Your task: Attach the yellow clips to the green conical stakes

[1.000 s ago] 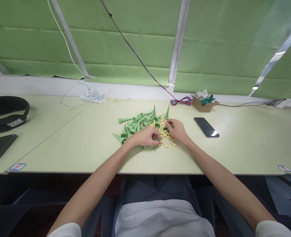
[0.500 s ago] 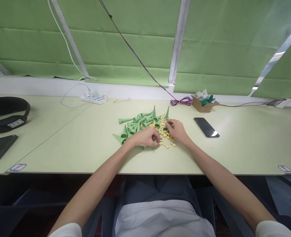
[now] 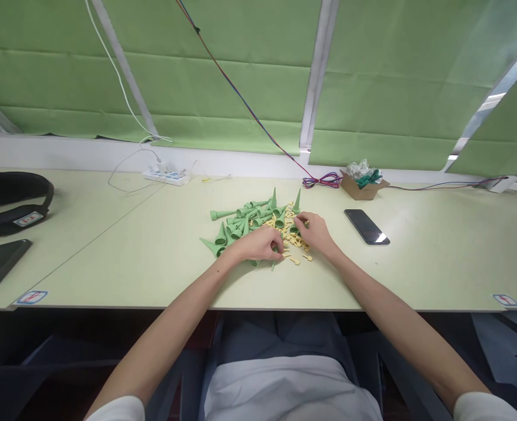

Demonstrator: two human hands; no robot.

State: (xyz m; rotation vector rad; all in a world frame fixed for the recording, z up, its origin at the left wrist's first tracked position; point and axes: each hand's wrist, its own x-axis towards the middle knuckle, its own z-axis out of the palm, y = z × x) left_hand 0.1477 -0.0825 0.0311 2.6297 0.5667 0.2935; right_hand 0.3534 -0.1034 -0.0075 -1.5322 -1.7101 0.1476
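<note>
My left hand [image 3: 264, 242] is closed over the near side of a loose pile of green hollow cones [image 3: 245, 219]. A green cone [image 3: 273, 266] shows between its curled fingers, with the thin end below them. My right hand [image 3: 317, 231] is pinched at the right side of the pile, thumb and fingers together beside a green cone; what they grip is too small and covered to make out. Small yellow plastic pieces [image 3: 295, 261] lie between and under both hands, a few of them loose in front. One cone [image 3: 297, 201] stands upright behind my right hand.
A black phone [image 3: 367, 226] lies to the right. Behind it are a small cardboard box [image 3: 357, 188] with plastic and green material, and a bundled cable [image 3: 323, 180]. A white power strip [image 3: 167, 175] is at the back left; a black headband-like device [image 3: 17, 219] sits far left.
Both hands stay almost in place, with only a very slight shift of the left forearm. The pile looks the same.
</note>
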